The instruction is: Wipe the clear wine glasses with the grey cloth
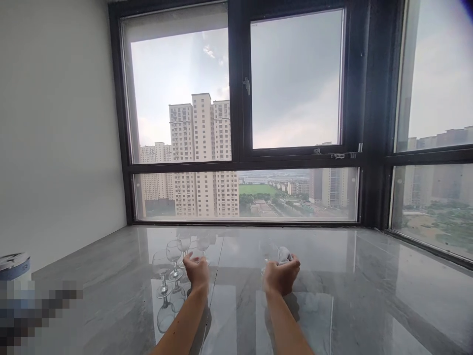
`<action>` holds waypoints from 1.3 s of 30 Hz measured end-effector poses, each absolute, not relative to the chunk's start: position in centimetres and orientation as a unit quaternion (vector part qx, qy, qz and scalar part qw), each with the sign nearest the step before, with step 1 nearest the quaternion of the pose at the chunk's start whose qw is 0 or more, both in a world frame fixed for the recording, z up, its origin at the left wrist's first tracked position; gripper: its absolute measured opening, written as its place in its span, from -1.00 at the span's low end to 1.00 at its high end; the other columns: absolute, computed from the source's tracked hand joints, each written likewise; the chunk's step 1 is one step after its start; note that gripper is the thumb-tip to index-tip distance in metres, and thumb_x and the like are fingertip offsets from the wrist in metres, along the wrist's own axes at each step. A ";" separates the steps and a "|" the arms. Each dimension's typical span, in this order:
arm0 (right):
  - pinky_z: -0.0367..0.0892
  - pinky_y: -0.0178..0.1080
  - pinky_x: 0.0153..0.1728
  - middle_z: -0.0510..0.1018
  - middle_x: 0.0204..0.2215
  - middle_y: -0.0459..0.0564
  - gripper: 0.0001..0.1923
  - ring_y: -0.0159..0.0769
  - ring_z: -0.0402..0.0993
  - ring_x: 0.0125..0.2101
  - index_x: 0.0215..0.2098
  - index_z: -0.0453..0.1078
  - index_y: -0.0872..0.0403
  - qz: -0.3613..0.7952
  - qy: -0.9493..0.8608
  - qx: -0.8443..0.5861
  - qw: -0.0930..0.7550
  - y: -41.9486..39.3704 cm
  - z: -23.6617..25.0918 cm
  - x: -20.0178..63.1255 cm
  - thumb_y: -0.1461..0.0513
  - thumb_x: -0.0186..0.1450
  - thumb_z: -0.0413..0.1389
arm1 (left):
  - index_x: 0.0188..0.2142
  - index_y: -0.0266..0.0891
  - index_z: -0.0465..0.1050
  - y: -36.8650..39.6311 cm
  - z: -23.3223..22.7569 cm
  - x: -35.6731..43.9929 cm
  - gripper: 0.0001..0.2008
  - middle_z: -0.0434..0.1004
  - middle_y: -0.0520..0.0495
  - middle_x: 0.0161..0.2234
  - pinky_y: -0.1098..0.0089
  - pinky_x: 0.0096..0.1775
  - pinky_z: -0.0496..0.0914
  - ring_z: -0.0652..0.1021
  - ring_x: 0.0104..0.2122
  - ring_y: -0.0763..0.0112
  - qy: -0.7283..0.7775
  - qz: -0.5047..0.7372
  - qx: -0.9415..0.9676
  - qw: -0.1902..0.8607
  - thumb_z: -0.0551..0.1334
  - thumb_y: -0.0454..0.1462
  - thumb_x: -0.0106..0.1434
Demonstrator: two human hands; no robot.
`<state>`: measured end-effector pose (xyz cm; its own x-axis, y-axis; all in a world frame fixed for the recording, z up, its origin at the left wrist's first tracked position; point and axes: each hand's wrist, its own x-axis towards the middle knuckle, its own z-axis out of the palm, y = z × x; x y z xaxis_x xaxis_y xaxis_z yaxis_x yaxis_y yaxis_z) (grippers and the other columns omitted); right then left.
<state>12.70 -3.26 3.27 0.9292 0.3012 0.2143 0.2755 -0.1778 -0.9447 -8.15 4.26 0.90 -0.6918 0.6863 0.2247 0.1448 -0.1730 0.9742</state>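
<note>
My left hand (pixel 196 272) is beside a group of clear stemmed glasses at the left. Its fingers are loosely curled and a little apart, with nothing visible in them. The nearest front glass (pixel 161 271) stands upright to its left, with another glass (pixel 174 256) just behind. A further glass (pixel 203 242) rises beyond the fingertips. My right hand (pixel 283 276) is closed on a whitish cloth (pixel 284 254), which bunches above the fingers. Just left of it, a faint clear glass (pixel 267 257) stands partly hidden behind the hand.
The glossy grey tiled surface (pixel 236 315) mirrors the window and the glasses. Dark window frames (pixel 244 223) border its far side, and a pale wall (pixel 59 123) rises at the left. A white and blue container (pixel 15 268) stands at the left edge, near a blurred-out patch.
</note>
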 end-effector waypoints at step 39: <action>0.38 -0.20 -0.17 0.55 -0.08 0.15 -0.50 -0.06 0.57 -0.15 0.11 0.25 0.04 0.123 -0.414 -0.586 0.685 -1.9 1.5 6.3 0.21 0.18 0.02 | 0.04 -0.37 0.35 0.3 1.3 -2.2 -0.54 0.50 0.00 -0.45 0.41 -0.33 0.33 0.52 -0.42 0.32 0.485 0.511 0.614 0.356 0.21 -0.24 0.15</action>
<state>6.25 -1.87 1.49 0.6268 0.6542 0.4232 0.3171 0.2820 -0.9055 -2.23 0.35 1.26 0.0069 0.9596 0.2812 0.2316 -0.2751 0.9331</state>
